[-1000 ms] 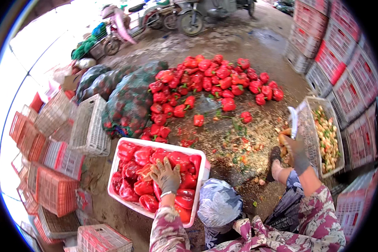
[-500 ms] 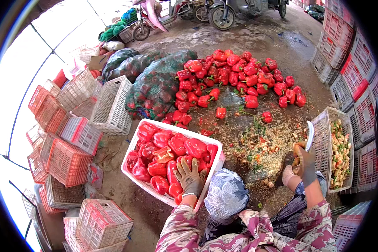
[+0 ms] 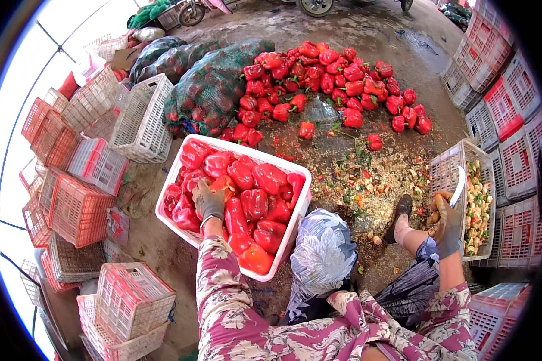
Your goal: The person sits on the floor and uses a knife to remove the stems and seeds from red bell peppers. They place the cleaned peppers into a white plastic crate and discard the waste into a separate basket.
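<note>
My left hand (image 3: 207, 202), in a grey-and-tan glove, is curled over a red bell pepper at the left-middle of a white plastic tub (image 3: 277, 260) full of red peppers. My right hand (image 3: 444, 225), also gloved, grips a knife with a curved pale blade (image 3: 459, 185), blade pointing up. Beside it stands a grey crate (image 3: 486, 237) of pale cores and green stems (image 3: 476, 198). Seeds and scraps (image 3: 370, 192) cover the floor between tub and crate. A heap of red peppers (image 3: 340, 81) lies beyond them.
Green mesh sacks (image 3: 211, 84) lie behind the tub. An off-white crate (image 3: 141, 117) and stacked red and pale crates (image 3: 78, 210) line the left; more stacks (image 3: 521, 156) line the right. Wheeled vehicles (image 3: 316, 7) stand at the back. My foot (image 3: 403, 213) rests near the scraps.
Over the last second my left hand has shifted within the tub, down and right, then leftward and up, its fingers now more curled. My right hand keeps the knife upright. The view has also shifted.
</note>
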The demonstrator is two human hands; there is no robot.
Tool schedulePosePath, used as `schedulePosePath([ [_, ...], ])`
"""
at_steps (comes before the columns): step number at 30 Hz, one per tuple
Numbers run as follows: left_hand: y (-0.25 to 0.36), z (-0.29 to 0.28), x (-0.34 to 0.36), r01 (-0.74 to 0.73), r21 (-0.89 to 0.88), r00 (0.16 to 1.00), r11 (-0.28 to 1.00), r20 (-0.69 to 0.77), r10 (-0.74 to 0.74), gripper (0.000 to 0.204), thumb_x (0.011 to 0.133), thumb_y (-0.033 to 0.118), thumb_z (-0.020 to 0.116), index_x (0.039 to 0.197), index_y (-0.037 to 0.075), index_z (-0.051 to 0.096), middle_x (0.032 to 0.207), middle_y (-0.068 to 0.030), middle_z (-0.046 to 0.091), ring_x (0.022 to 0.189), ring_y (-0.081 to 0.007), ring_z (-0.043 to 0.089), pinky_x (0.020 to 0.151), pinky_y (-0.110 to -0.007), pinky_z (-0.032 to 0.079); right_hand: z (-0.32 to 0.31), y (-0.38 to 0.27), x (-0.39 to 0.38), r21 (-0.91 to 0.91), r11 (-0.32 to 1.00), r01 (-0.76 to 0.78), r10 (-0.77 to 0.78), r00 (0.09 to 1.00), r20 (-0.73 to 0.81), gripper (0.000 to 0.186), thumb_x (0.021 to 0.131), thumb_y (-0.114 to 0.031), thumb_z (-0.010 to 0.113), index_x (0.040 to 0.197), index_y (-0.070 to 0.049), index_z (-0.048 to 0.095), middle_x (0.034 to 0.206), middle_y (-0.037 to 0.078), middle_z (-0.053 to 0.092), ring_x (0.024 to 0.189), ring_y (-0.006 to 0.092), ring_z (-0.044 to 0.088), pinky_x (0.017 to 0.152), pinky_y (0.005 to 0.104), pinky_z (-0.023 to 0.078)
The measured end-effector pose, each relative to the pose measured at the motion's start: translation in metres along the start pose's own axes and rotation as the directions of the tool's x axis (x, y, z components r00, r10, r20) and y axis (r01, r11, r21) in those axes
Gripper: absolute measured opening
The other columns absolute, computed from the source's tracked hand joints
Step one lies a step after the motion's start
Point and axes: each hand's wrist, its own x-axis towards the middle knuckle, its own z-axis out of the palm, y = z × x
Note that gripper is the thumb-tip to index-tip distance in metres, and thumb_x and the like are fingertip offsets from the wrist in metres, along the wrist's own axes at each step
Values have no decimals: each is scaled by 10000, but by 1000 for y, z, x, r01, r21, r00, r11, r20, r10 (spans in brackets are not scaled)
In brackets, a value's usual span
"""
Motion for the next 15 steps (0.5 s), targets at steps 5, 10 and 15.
schedulePosePath([
  [5, 28, -13, -42, -286, -274, 935, 918, -289, 205, 321, 789, 34, 693, 1086, 25, 570, 1087, -181, 587, 1050, -382, 551, 923, -490, 449, 2, -18, -19, 54, 998, -26, 28, 999, -38, 160, 937, -184, 684, 1015, -48, 651, 700, 28, 560, 429, 101, 463, 358, 278, 389],
  [10, 63, -3, -130, -643, -208, 766, 737, -174, 619, 552, 847, 56, 663, 1371, 10, 496, 1324, -228, 542, 1270, -411, 473, 1092, -514, 375, 3, 3, -15, 58, 998, 3, -3, 1000, -5, 137, 929, -156, 674, 998, -40, 653, 701, 37, 568, 428, 99, 468, 361, 269, 386],
  [15, 41, 24, -162, -683, -331, 631, 651, 182, 754, 448, 938, 69, 502, 1382, 17, 522, 1333, -251, 567, 1279, -415, 512, 1107, -466, 398, -10, -4, -28, 66, 997, -25, 27, 999, -28, 168, 918, -156, 685, 1022, -29, 645, 704, 39, 578, 426, 89, 478, 348, 259, 396],
])
